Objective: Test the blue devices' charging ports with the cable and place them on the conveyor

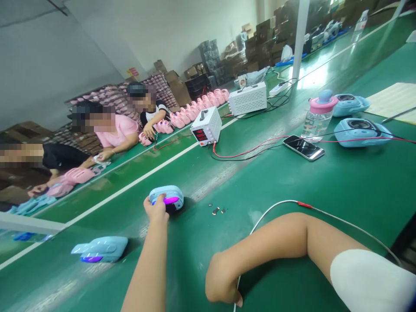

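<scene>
My left hand (157, 209) grips a light-blue plastic device (167, 193) with a glossy purple strip and a dark face, at the middle of the green bench. My right hand (222, 279) is bent downward near the front edge, its fingers curled round a thin white cable (276, 206) with a red sleeve. Part of that cable runs hidden behind my forearm. Another light-blue device (105, 249) lies to the left of my left arm. Several small black pieces (216, 211) are scattered on the bench between and beyond my hands.
A power supply (206, 125) with a red display feeds red and black leads across the bench. A phone (303, 147), a water bottle (316, 119) and two light-blue devices (360, 132) stand right. Co-workers (118, 130) handle pink housings (198, 106) across the belt.
</scene>
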`<control>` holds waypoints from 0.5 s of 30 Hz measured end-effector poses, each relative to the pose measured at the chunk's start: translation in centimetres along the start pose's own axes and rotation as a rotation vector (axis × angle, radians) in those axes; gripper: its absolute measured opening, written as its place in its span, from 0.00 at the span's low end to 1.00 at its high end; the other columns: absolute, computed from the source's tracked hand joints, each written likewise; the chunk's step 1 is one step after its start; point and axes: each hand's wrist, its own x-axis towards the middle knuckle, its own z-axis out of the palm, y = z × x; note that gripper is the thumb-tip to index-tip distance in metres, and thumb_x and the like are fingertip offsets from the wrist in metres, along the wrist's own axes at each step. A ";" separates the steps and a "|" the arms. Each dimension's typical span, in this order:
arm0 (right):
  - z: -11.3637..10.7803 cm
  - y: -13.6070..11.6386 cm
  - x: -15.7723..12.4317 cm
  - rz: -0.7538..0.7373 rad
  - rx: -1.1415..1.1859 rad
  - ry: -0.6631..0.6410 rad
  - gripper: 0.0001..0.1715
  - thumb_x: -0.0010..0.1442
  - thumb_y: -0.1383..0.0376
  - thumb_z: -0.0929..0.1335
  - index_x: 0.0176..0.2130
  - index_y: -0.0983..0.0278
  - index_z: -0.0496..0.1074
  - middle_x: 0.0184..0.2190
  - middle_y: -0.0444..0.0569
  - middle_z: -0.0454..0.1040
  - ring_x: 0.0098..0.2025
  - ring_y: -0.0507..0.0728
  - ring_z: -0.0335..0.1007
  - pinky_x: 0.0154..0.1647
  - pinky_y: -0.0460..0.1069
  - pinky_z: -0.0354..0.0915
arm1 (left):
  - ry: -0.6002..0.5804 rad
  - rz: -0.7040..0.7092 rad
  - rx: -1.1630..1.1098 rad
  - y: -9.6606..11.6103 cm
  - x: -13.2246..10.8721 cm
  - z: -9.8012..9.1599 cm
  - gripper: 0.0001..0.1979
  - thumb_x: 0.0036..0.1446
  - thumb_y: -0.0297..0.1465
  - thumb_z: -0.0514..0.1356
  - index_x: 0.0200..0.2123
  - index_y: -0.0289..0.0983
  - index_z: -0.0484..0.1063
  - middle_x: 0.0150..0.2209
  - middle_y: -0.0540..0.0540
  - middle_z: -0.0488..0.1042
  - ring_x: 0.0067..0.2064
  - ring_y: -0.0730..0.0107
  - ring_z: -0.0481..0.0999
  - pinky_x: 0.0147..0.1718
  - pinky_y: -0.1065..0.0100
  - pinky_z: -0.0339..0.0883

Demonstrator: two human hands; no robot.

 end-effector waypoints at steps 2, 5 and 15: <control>0.1 0.2 0.2 0.006 -0.006 -0.006 0.19 0.34 0.62 0.78 0.12 0.68 0.68 0.23 0.51 0.74 0.25 0.60 0.70 0.20 0.52 0.63 | -0.078 0.023 0.023 0.2 0.5 -1.1 0.20 0.55 0.35 0.59 0.50 0.36 0.64 0.48 0.43 0.68 0.45 0.64 0.70 0.43 0.57 0.69; 0.2 0.3 0.0 -0.006 -0.011 -0.010 0.18 0.35 0.62 0.77 0.13 0.68 0.68 0.22 0.51 0.73 0.25 0.59 0.70 0.20 0.51 0.63 | -0.177 -0.055 0.036 0.7 1.1 -3.2 0.17 0.54 0.33 0.60 0.47 0.35 0.67 0.46 0.44 0.69 0.46 0.64 0.70 0.44 0.55 0.68; 0.7 0.8 -0.7 0.007 -0.022 0.020 0.17 0.39 0.59 0.76 0.18 0.66 0.68 0.22 0.47 0.72 0.25 0.59 0.70 0.21 0.51 0.61 | -0.328 0.262 -0.427 10.4 -11.3 -13.1 0.14 0.47 0.29 0.61 0.40 0.36 0.68 0.44 0.49 0.71 0.49 0.68 0.70 0.54 0.59 0.59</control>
